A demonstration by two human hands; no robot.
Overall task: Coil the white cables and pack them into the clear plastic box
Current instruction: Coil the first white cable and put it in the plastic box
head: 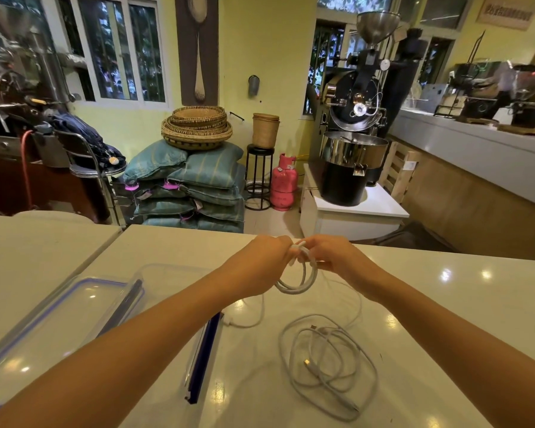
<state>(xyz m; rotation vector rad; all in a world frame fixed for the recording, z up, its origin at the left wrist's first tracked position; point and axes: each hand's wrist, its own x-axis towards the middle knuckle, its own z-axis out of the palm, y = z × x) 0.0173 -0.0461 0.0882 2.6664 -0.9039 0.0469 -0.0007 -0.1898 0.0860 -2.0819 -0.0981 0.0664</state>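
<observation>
Both of my hands meet above the far half of the white table. My left hand [267,257] and my right hand [328,253] pinch the top of a small white cable coil [303,281] that hangs below them in a few loops. A thin loose tail of that cable [357,304] trails down onto the table. A second white cable [331,362] lies in a loose tangle near the front, its plugs showing. The clear plastic box [155,271] sits to the left, largely hidden behind my left forearm.
The box's clear lid with a blue seal [59,319] lies on the table at left. A blue clip edge of the box [203,356] shows beside my left forearm. Beyond the table stand stacked sacks, baskets, a pink gas cylinder [283,183] and a coffee roaster [352,140].
</observation>
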